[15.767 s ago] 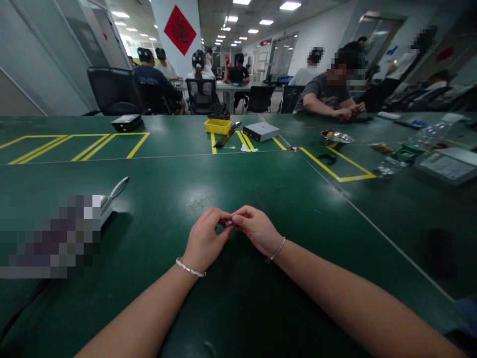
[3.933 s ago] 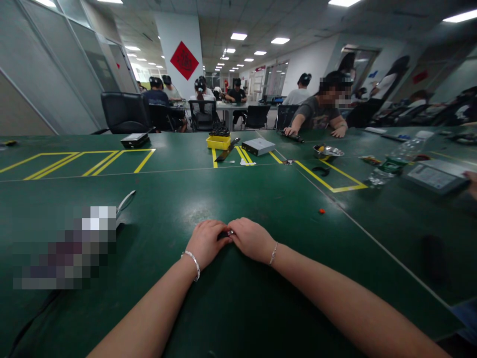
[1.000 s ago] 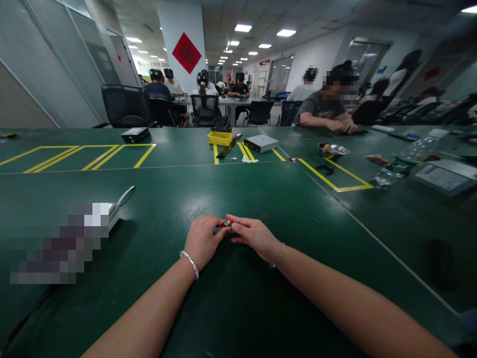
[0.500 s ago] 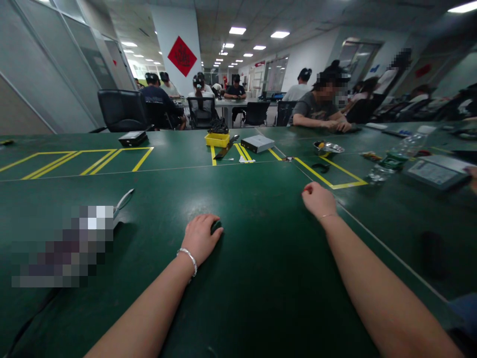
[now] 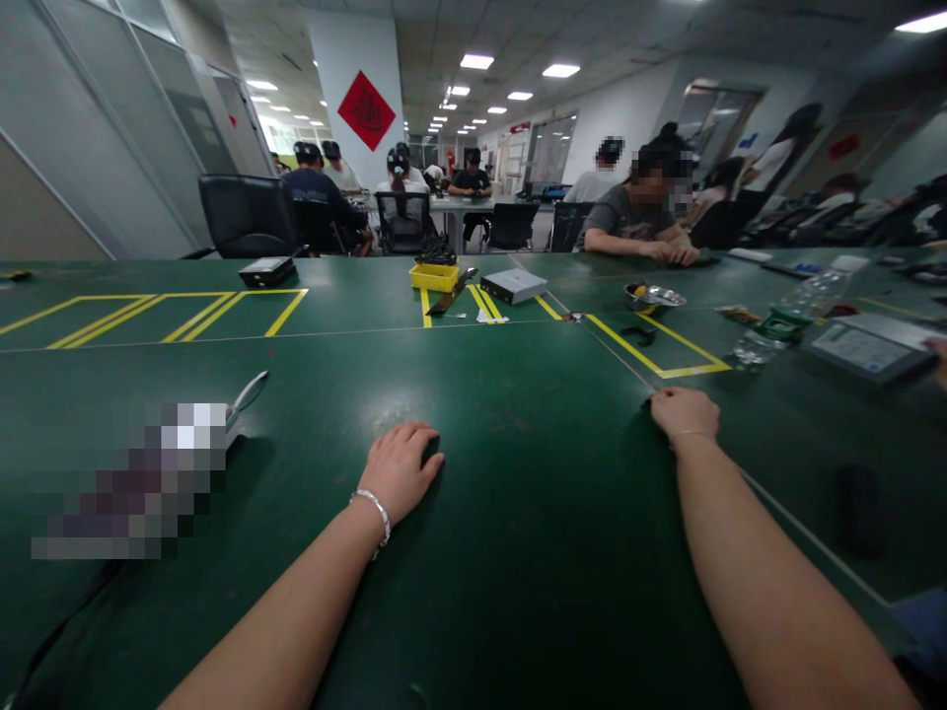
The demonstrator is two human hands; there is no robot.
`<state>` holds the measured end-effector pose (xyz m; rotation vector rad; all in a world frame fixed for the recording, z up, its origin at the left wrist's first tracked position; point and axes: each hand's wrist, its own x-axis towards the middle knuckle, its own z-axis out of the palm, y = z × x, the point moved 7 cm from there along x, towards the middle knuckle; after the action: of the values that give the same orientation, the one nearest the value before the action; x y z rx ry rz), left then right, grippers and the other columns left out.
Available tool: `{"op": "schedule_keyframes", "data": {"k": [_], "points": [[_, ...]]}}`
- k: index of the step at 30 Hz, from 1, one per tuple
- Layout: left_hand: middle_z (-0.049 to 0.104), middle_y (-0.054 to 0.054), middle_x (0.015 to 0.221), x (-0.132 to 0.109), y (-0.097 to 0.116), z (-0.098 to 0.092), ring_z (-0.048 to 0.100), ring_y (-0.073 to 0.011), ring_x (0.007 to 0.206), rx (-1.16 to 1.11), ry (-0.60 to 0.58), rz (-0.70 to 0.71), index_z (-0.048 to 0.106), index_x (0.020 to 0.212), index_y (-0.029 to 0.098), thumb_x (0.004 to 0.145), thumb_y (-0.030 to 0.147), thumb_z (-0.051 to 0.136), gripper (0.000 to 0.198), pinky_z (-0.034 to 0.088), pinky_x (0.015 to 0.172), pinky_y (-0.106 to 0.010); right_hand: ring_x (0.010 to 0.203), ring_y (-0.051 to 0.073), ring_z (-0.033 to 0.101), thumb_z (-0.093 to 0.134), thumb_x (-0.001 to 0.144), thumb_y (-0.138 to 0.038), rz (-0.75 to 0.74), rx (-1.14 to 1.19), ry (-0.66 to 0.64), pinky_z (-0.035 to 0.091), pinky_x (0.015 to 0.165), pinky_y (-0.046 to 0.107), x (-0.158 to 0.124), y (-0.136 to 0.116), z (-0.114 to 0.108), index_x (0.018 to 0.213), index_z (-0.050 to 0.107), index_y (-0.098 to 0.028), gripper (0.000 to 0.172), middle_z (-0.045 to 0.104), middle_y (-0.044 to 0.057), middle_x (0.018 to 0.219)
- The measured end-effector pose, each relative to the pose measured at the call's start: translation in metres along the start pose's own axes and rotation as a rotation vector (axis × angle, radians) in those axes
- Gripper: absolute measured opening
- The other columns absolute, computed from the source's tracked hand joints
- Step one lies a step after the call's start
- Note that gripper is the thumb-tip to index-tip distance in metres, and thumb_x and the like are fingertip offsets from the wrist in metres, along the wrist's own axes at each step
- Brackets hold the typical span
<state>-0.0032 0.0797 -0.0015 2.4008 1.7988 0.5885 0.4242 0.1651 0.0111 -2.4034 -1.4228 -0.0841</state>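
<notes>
Head view: left hand [image 5: 401,468] half-spread, nothing held; right hand [image 5: 688,410] curled, hold unclear; one yellow tray [image 5: 434,280], one bottle [image 5: 782,323].

The table [image 5: 518,532] is smooth and glossy. The bracelet [image 5: 380,509] by the left hand [image 5: 401,467] looks like shiny metal; the bottle [image 5: 785,320] is of clear, glossy plastic.

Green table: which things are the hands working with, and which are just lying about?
In use, it seems:
right hand
small dark thing at its fingertips, too small to name
left hand, fingers spread, nothing visible in it

Probably just lying about:
yellow tray
black cables
silver box
plastic bottle
</notes>
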Motion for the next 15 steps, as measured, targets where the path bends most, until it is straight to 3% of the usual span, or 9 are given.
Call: {"op": "schedule_keyframes", "data": {"k": [3,6,10,13,15], "points": [[0.054,-0.006,0.110,0.000,0.000,0.000,0.046,-0.0238,0.104,0.005,0.006,-0.010,0.054,0.102,0.021,0.078,0.034,0.046,0.027,0.034,0.089,-0.041,0.107,0.028,0.041,0.036,0.079,-0.027,-0.126,0.007,0.101,0.030,0.089,0.041,-0.009,-0.038,-0.005,0.107,0.057,-0.007,0.040,0.049,0.021,0.114],[0.054,-0.006,0.110,0.000,0.001,0.000,0.046,-0.0241,0.104,0.006,0.019,-0.015,0.053,0.102,0.022,0.078,0.033,0.046,0.027,0.034,0.089,-0.041,0.114,0.023,0.036,0.037,0.080,-0.024,-0.538,0.129,0.098,0.024,0.097,0.040,-0.051,-0.115,-0.006,0.109,0.055,-0.010,0.037,0.048,0.015,0.119],[0.054,-0.006,0.109,-0.001,0.004,-0.001,0.046,-0.0240,0.102,0.000,0.027,-0.017,0.054,0.101,0.022,0.078,0.030,0.048,0.026,0.034,0.087,-0.040,0.121,0.023,0.030,0.040,0.080,-0.027,-1.092,0.355,-0.180,0.021,0.100,0.042,-0.157,-0.205,0.003,0.112,0.054,-0.016,0.037,0.047,0.010,0.124],[0.054,-0.007,0.108,-0.002,0.005,-0.001,0.046,-0.0236,0.102,0.010,0.034,-0.022,0.054,0.101,0.022,0.078,0.029,0.048,0.025,0.034,0.087,-0.040,0.123,0.023,0.027,0.043,0.079,-0.031,-1.295,0.423,-0.380,0.022,0.100,0.041,-0.215,-0.233,0.011,0.115,0.053,-0.021,0.038,0.043,0.007,0.127],[0.054,-0.007,0.108,-0.002,0.004,-0.001,0.046,-0.0234,0.102,0.011,0.036,-0.019,0.054,0.101,0.022,0.078,0.030,0.047,0.025,0.034,0.088,-0.040,0.122,0.023,0.029,0.046,0.078,-0.033,-1.345,0.408,-0.440,0.023,0.099,0.042,-0.221,-0.235,0.016,0.118,0.050,-0.025,0.041,0.043,0.005,0.128]]}}
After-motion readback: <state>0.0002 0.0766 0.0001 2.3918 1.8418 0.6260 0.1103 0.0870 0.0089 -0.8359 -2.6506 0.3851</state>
